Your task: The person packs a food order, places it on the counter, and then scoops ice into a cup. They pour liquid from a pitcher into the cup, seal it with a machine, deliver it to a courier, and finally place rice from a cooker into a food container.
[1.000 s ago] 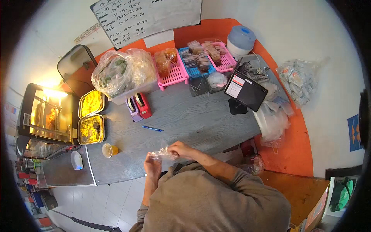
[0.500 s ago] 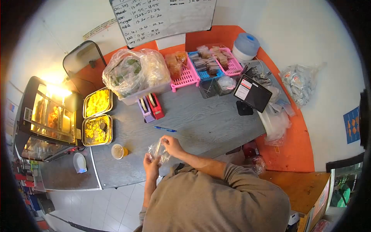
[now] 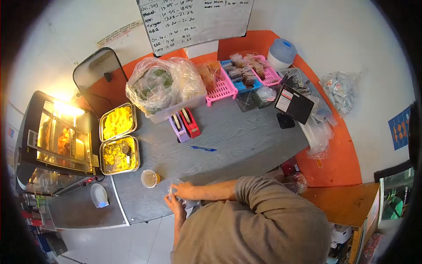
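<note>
Close together at the counter's front edge, both hands work on a clear plastic bag [image 3: 176, 181]. My left hand [image 3: 175, 203] is closed on it from below, fingers pinched. From the right, my right hand [image 3: 183, 190] reaches over with its fingers closed on the same plastic. Much of the bag is hidden by the hands. Just left of them stands a lidded plastic cup [image 3: 150, 179] with orange-brown contents. A blue pen [image 3: 203, 148] lies farther up the counter.
Two metal trays of yellow food [image 3: 118, 123] sit left, beside a lit display warmer [image 3: 61, 141]. Purple and red tape dispensers [image 3: 190, 123], a bag-filled plastic bin [image 3: 178, 108], pink and blue baskets [image 3: 223, 91] and a tablet [image 3: 293, 104] line the back. A white dish [image 3: 99, 196] lies lower left.
My view has shifted, so the counter items appear farther right. My right hand has come down beside the left, and the bag is more bunched between them.
</note>
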A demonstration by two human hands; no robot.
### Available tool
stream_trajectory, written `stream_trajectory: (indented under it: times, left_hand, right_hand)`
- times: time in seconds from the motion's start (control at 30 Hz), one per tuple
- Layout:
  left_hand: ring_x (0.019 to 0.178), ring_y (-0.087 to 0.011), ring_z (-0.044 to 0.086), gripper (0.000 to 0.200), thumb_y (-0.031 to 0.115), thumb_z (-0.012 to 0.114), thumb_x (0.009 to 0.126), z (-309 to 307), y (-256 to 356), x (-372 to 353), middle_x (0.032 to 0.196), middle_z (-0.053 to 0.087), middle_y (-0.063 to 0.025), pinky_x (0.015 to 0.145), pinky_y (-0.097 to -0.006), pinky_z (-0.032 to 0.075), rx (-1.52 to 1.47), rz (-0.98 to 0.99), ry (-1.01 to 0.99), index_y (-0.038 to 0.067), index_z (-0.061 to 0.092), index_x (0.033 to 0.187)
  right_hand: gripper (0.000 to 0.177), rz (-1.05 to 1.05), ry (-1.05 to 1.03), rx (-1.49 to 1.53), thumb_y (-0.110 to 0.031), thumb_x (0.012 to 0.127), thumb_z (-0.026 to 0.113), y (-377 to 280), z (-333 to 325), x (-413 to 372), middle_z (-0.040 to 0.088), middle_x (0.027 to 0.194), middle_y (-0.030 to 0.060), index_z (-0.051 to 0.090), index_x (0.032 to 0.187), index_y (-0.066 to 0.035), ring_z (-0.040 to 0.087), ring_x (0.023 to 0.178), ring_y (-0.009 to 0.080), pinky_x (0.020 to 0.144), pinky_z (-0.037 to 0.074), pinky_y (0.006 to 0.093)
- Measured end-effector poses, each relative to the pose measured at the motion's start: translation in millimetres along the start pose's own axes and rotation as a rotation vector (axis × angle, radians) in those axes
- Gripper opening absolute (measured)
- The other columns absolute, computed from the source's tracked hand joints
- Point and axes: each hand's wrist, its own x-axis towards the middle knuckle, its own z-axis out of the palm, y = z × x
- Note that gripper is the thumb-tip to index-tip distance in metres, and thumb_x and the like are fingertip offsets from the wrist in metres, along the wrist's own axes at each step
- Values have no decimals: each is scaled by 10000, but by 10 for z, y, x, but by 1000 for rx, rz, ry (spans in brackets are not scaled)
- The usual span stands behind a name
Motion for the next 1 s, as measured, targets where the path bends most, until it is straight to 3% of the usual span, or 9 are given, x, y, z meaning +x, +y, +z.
stream_trajectory:
  times: [0.13,0.2,0.33,0.47,0.6,0.7,0.8,0.9,1.0]
  left_hand:
    - [636,-176,504,384,491,516,932,-650,-107,195,875,440,-22,398,-273,364,-56,-7,169,204,394,1156]
    - [667,-196,516,396,495,515,928,-891,-92,285,890,436,-31,407,-286,379,-104,6,210,206,402,1175]
    - [771,-236,548,451,471,541,913,-1238,-139,538,1039,473,-84,460,-321,424,-114,-71,182,208,434,1263]
    - [871,-281,588,473,419,538,921,-1238,47,646,1175,541,-127,588,-386,529,-121,-81,134,142,466,1297]
    - [1073,-338,590,420,329,449,960,-813,211,609,1184,583,-164,882,-522,526,-421,-29,-232,24,516,1240]
    - [1019,-313,622,424,335,451,950,-545,197,611,1187,590,-152,818,-463,556,-381,-108,-265,61,509,1269]
    - [936,-271,653,398,337,449,952,-52,466,345,1097,634,-117,750,-410,573,-303,-243,-186,80,540,1242]
    - [810,-223,605,333,320,414,963,275,266,534,1019,636,-41,755,-373,553,-257,-381,-355,131,587,1175]
    - [774,-179,641,319,342,421,964,438,-340,1121,945,662,-27,600,-317,520,-719,-656,-1300,126,616,1095]
  right_hand:
    - [416,-218,-77,135,-257,839,624,-209,-346,573,610,1130,173,576,1223,-103,566,1136,377,909,468,501]
    - [588,-276,571,-93,-307,752,728,-299,-600,700,475,1316,181,530,1288,-167,434,1253,425,971,411,544]
    - [984,13,231,-85,-396,581,836,-162,-333,1154,305,1418,199,340,1426,-303,414,1224,452,1009,390,543]
    - [947,102,98,287,-369,596,830,-74,-141,1314,386,1326,206,364,1405,-210,437,1204,448,998,401,541]
    - [815,72,362,337,-339,567,832,211,-176,1335,500,1143,206,453,1223,-41,549,1038,393,909,469,460]
    - [714,225,546,754,-346,612,844,538,-251,1136,593,1059,135,513,1171,-49,578,1011,232,856,487,388]
    - [586,177,172,1313,-207,721,784,790,-615,529,607,1053,86,496,1205,-46,579,1001,185,845,494,355]
    - [646,96,191,1110,-205,674,815,816,-734,-83,584,1060,101,484,1208,-54,572,999,230,853,482,387]
    - [717,27,542,510,-209,617,843,805,-514,-502,524,1096,143,470,1213,-66,531,1030,303,876,450,431]
